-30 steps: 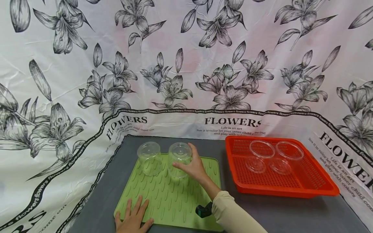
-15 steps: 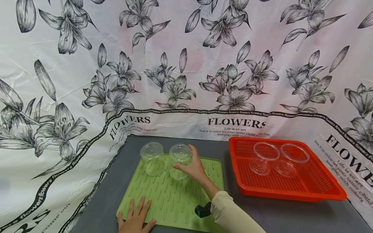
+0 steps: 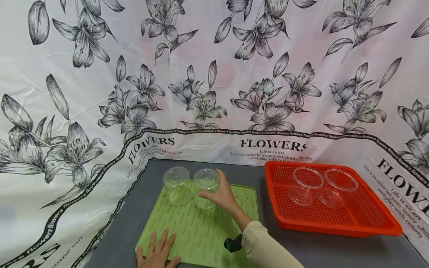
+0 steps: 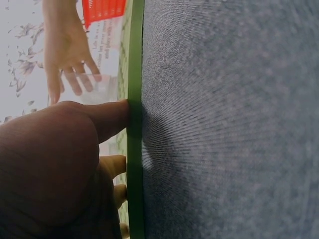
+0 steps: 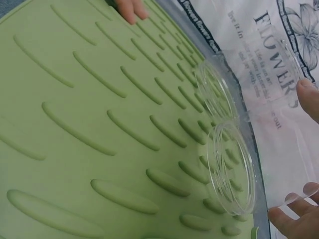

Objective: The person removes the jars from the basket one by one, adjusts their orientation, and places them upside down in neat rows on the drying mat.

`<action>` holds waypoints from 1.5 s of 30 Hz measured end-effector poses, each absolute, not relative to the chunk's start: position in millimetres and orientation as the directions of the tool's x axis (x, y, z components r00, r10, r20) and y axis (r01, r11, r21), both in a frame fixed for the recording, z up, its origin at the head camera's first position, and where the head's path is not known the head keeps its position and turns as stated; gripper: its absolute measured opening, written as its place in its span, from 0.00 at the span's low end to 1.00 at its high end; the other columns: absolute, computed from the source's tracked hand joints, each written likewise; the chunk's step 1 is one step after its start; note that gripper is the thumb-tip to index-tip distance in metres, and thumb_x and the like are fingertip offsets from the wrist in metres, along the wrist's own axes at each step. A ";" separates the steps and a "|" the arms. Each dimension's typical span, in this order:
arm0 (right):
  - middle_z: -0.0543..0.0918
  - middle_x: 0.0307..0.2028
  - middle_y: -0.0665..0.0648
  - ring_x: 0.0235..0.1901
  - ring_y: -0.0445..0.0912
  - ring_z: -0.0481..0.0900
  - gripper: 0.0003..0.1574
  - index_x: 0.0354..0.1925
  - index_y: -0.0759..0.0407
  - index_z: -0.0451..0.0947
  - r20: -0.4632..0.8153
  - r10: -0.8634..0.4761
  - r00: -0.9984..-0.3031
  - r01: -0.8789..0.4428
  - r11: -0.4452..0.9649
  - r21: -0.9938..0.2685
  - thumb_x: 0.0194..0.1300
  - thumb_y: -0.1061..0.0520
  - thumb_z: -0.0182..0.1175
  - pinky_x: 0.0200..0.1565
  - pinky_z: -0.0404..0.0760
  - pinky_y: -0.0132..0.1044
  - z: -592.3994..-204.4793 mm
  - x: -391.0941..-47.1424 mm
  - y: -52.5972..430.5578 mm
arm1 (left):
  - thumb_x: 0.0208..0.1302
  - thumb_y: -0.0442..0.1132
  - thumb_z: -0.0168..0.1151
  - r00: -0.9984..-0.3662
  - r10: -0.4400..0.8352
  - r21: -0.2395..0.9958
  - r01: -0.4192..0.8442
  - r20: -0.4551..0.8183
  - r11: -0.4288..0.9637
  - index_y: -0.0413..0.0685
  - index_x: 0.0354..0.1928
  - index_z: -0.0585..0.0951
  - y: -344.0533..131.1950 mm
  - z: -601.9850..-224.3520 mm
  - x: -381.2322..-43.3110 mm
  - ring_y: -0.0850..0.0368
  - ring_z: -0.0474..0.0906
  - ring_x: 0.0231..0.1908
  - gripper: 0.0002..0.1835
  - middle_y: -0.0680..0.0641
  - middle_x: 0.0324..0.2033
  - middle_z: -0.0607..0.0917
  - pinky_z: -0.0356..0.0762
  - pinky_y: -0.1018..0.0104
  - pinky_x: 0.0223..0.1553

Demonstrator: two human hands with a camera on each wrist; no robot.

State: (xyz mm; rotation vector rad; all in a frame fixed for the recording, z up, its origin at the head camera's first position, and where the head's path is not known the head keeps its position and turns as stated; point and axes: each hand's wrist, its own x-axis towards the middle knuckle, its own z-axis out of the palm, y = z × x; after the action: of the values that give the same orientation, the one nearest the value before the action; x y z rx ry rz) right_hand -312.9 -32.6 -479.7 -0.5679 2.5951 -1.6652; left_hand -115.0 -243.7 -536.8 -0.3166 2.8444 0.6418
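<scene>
My right hand (image 3: 222, 194) holds a clear plastic tub (image 3: 205, 183) between thumb and fingers. The tub stands mouth down near the back of a green ridged mat (image 3: 197, 232). Close on its left is a second clear tub (image 3: 177, 186), also upside down. In the right wrist view the held tub's rim (image 5: 231, 167) and the other rim (image 5: 214, 92) sit almost together; whether they touch I cannot tell. My left hand (image 3: 156, 252) rests with spread fingers on the mat's front left corner. The left wrist view shows its fingers (image 4: 112, 117) at the mat's edge (image 4: 135, 124).
To the right stands a red plastic basket (image 3: 285, 221) with a perforated floor. Two clear tubs lie inside, a left one (image 3: 301, 190) and a right one (image 3: 335, 191), mouths up. A flower-printed cloth (image 3: 214, 82) hangs behind the grey table (image 3: 114, 230).
My right hand and its tub have shifted slightly left, narrowing the gap to the other tub. The left hand stays on the mat. The head view has moved a little.
</scene>
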 end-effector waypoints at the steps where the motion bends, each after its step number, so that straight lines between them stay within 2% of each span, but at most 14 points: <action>1: 0.55 0.74 0.57 0.72 0.59 0.57 0.70 0.75 0.40 0.43 0.189 -0.307 -0.933 -0.300 0.371 -0.879 0.46 0.37 0.75 0.63 0.67 0.64 -480.7 -312.7 -32.7 | 0.49 0.81 0.48 -0.956 -0.159 0.396 -0.249 -0.245 0.884 0.62 0.70 0.66 -243.9 -538.1 -114.6 0.32 0.45 0.73 0.50 0.48 0.74 0.59 0.29 0.19 0.58; 17: 0.51 0.76 0.58 0.73 0.60 0.54 0.72 0.77 0.45 0.39 0.188 -0.334 -0.924 -0.314 0.379 -0.870 0.47 0.37 0.74 0.65 0.64 0.64 -478.6 -308.9 -34.2 | 0.49 0.81 0.49 -0.954 -0.154 0.396 -0.249 -0.256 0.884 0.62 0.70 0.66 -243.6 -539.3 -115.9 0.31 0.45 0.73 0.49 0.47 0.74 0.59 0.29 0.18 0.58; 28: 0.55 0.74 0.61 0.69 0.58 0.62 0.75 0.77 0.45 0.36 0.178 -0.337 -0.925 -0.308 0.385 -0.870 0.45 0.35 0.74 0.59 0.72 0.60 -482.0 -308.1 -26.7 | 0.50 0.80 0.49 -0.955 -0.153 0.412 -0.250 -0.255 0.876 0.61 0.70 0.66 -242.5 -537.6 -115.8 0.31 0.43 0.73 0.49 0.47 0.75 0.58 0.28 0.19 0.58; 37: 0.55 0.74 0.63 0.71 0.60 0.59 0.75 0.77 0.45 0.35 0.159 -0.333 -0.929 -0.287 0.382 -0.878 0.46 0.34 0.73 0.64 0.67 0.61 -480.5 -302.0 -17.1 | 0.48 0.82 0.48 -0.956 -0.163 0.399 -0.251 -0.242 0.882 0.61 0.70 0.66 -240.8 -538.1 -114.8 0.30 0.44 0.73 0.51 0.47 0.74 0.59 0.28 0.19 0.58; 45: 0.55 0.74 0.62 0.71 0.61 0.58 0.74 0.77 0.45 0.37 0.135 -0.298 -0.945 -0.243 0.363 -0.899 0.47 0.35 0.73 0.64 0.66 0.63 -480.8 -293.7 -7.6 | 0.47 0.82 0.50 -0.954 -0.173 0.386 -0.260 -0.247 0.885 0.59 0.69 0.68 -241.0 -538.9 -115.0 0.30 0.46 0.72 0.51 0.46 0.73 0.61 0.30 0.20 0.58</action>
State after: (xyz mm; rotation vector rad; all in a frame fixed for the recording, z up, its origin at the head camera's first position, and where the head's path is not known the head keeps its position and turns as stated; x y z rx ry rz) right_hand -293.7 -7.6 -480.8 -0.5068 2.5511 -1.6693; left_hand -115.0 -241.0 -538.9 -0.3307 2.8484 0.6260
